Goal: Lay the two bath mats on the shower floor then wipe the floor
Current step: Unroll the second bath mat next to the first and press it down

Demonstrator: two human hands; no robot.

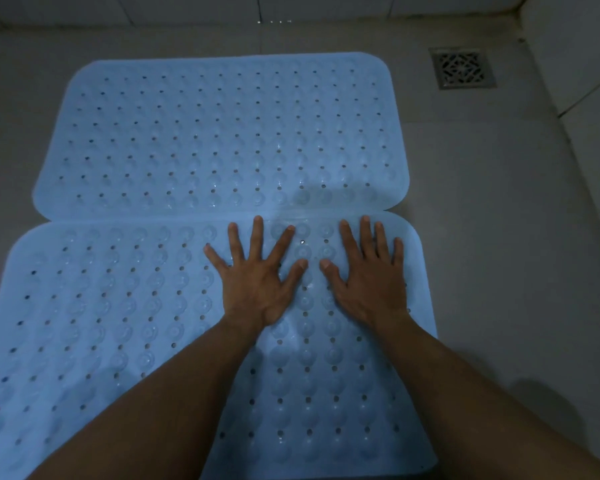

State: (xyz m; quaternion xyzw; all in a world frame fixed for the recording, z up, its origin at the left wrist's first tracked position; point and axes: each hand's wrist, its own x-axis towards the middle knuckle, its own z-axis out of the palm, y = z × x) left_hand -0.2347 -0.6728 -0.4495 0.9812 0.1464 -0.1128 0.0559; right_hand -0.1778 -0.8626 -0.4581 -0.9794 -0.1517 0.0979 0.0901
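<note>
Two risks noting. First: the near mat [118,323] is lying edge to edge with the far mat [205,133] (touching or slightly overlapping at the seam, cannot tell). Uneven pressing could be leaving suction cups unseated, letting it creep on the shower floor [482,202]. Second: any trapped water could be weakening the grip.

Left hand [257,285] and right hand [371,285] are pressing flat on the near mat beside the seam, fingers straight and spread, gripping nothing.

Both mats are looking pale blue, translucent and round-cornered, dotted with holes and cup bumps, and are lying flat. The drain [463,68] is sitting uncovered, well apart at far right.
</note>
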